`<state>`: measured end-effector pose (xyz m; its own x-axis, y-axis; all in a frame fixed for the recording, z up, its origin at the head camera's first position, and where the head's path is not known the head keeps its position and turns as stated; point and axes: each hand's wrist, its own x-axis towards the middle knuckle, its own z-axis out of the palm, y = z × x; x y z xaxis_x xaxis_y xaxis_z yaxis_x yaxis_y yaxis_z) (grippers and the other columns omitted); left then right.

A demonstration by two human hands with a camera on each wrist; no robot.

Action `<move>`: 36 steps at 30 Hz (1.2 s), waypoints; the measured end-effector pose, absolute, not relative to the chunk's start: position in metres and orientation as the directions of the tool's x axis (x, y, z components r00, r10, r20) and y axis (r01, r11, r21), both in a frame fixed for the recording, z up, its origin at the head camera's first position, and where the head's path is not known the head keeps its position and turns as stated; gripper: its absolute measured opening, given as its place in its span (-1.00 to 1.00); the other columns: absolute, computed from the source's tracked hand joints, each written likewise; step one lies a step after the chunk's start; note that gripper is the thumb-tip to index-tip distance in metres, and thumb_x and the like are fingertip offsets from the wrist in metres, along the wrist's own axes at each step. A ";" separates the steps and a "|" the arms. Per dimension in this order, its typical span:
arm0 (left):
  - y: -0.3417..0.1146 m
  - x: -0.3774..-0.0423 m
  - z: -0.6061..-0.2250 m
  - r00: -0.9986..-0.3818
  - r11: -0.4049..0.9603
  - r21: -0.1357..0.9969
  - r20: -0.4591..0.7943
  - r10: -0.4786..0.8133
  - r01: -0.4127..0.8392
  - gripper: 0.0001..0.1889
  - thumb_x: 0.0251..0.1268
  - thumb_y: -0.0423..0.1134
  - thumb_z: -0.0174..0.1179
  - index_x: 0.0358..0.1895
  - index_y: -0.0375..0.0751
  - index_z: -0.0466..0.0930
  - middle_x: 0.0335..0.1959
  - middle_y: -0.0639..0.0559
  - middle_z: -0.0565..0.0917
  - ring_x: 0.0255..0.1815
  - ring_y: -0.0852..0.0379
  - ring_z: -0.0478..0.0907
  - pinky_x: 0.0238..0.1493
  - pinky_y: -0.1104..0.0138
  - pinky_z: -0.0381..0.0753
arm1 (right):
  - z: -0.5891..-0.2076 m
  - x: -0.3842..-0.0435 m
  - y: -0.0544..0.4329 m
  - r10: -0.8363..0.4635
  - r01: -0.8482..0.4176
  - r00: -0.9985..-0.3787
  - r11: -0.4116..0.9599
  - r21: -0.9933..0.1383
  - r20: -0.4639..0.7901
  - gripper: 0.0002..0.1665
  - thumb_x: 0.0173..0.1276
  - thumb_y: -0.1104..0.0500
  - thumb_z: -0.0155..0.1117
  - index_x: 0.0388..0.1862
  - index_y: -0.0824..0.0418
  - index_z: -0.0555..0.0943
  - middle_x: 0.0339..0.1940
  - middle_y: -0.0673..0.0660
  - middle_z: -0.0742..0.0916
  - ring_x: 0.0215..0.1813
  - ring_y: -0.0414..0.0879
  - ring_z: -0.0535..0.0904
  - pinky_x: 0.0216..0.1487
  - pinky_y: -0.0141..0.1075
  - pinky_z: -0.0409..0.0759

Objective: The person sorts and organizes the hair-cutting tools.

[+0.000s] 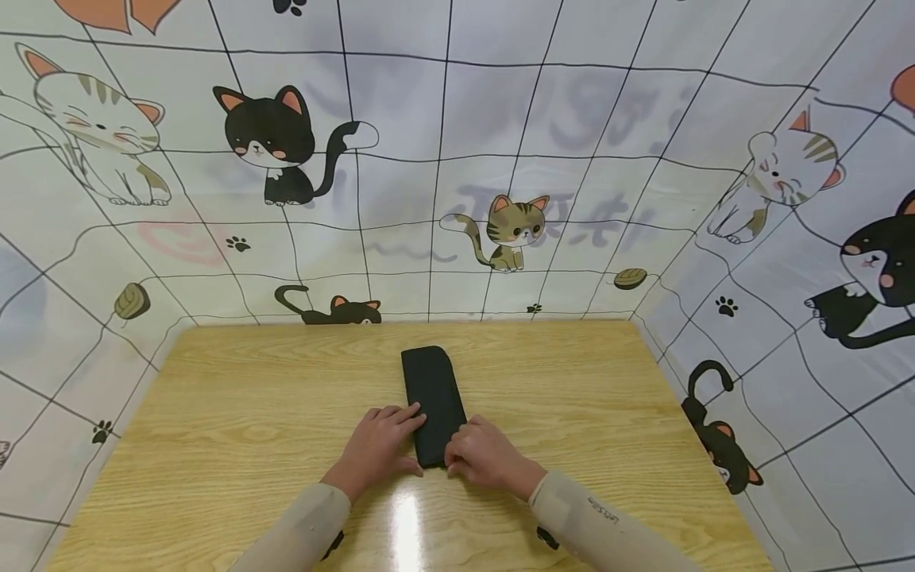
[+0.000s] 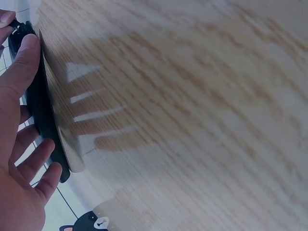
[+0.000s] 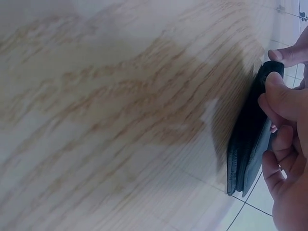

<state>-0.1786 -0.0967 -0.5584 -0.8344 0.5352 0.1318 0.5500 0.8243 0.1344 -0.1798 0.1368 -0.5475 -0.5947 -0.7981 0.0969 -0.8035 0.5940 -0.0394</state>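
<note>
A slim black zippered case (image 1: 433, 389) lies lengthwise on the wooden table, its near end between the two hands. My left hand (image 1: 379, 445) rests on its left side, fingertips over the top and thumb extended by the near end. At the near right corner my right hand (image 1: 488, 454) has its fingers curled, thumb against the index finger. In the left wrist view it pinches a small black zipper pull (image 2: 17, 26) at the case's end. The right wrist view shows the zipper edge (image 3: 241, 159) along the case's side.
The light wooden table (image 1: 286, 381) carries a glare spot near its front. White cloth walls (image 1: 400, 191) with cat drawings and grid lines stand close behind and at both sides.
</note>
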 end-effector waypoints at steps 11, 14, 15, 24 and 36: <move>-0.099 -0.181 -0.562 -0.824 0.814 0.138 0.155 0.545 0.564 -0.08 -0.27 0.43 0.36 0.26 0.01 0.55 0.35 0.05 0.51 0.25 0.01 0.52 0.19 0.07 0.52 | -0.546 -0.180 0.132 -0.802 -0.807 -0.589 0.589 -0.034 0.100 -0.83 0.13 -0.15 0.43 -0.48 -0.12 0.71 -0.51 -0.24 0.70 -0.39 -0.33 0.55 -0.20 -0.40 0.39; -0.100 -0.182 -0.563 -0.824 0.811 0.151 0.150 0.547 0.566 -0.08 -0.26 0.42 0.36 0.27 0.01 0.55 0.36 0.05 0.50 0.26 0.01 0.51 0.21 0.07 0.51 | -0.546 -0.181 0.131 -0.798 -0.803 -0.595 0.595 -0.033 0.092 -0.83 0.14 -0.15 0.43 -0.47 -0.13 0.71 -0.51 -0.24 0.70 -0.39 -0.33 0.55 -0.18 -0.40 0.39; -0.100 -0.182 -0.563 -0.824 0.810 0.155 0.144 0.548 0.565 -0.08 -0.25 0.42 0.36 0.28 0.02 0.54 0.37 0.06 0.49 0.27 0.01 0.51 0.23 0.07 0.50 | -0.546 -0.181 0.131 -0.797 -0.801 -0.598 0.597 -0.033 0.088 -0.83 0.14 -0.15 0.43 -0.47 -0.13 0.71 -0.51 -0.24 0.70 -0.39 -0.33 0.55 -0.17 -0.40 0.40; -0.102 -0.181 -0.561 -0.825 0.793 0.228 0.116 0.554 0.565 -0.09 -0.19 0.36 0.39 0.32 0.00 0.49 0.41 0.04 0.44 0.32 -0.01 0.46 0.27 0.01 0.46 | -0.546 -0.179 0.132 -0.789 -0.794 -0.608 0.605 -0.062 0.087 -0.85 0.16 -0.13 0.42 -0.45 -0.13 0.72 -0.49 -0.24 0.71 -0.38 -0.34 0.57 -0.15 -0.38 0.43; -0.105 -0.184 -0.563 -0.819 0.787 0.234 0.094 0.566 0.571 -0.10 -0.14 0.36 0.37 0.35 0.02 0.46 0.43 0.05 0.42 0.35 0.01 0.42 0.28 0.01 0.43 | -0.544 -0.179 0.131 -0.799 -0.804 -0.595 0.590 -0.078 0.093 -0.85 0.17 -0.13 0.41 -0.45 -0.14 0.71 -0.49 -0.26 0.71 -0.37 -0.36 0.56 -0.13 -0.39 0.42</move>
<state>-0.1836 -0.1054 -0.5625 -0.8189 0.5661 0.0945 0.5710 0.7869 0.2341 -0.1790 0.1309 -0.5441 -0.5948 -0.7985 0.0927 -0.8038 0.5897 -0.0785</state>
